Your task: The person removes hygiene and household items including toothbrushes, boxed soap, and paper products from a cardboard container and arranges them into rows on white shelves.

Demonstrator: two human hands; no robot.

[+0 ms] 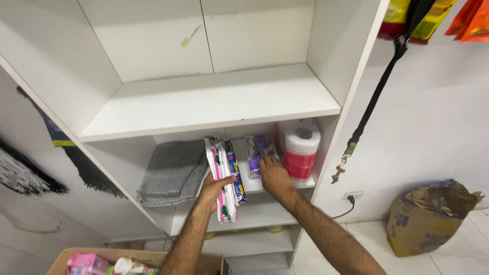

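I'm gripping flat packets (224,175) in my closed left hand (211,191); my right hand (273,175), fingers spread, is pressing the purple pack (257,153), possibly toppling the roll pack (300,150) off the shelf's (204,109) right edge.

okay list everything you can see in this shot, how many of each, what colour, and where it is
shelf unit: one, white, fills the middle; top shelf bare
folded cloth: one, grey, lower shelf, left
flat packets: a few, pink-and-white with one blue, held upright at the lower shelf's front
purple packet: one, lower shelf, under the right fingertips
wrapped roll pack: one, white and red, lower shelf, far right
black strap: one, hangs on the wall at right, metal clip at its end
hanging packets: several, yellow, red, orange, top right
brown paper sack: one, floor, right
wall socket: one, white, cable plugged in
cardboard box: one, brown, bottom edge, holding pink packets
left hand: grips the flat packets
right hand: on the purple packet
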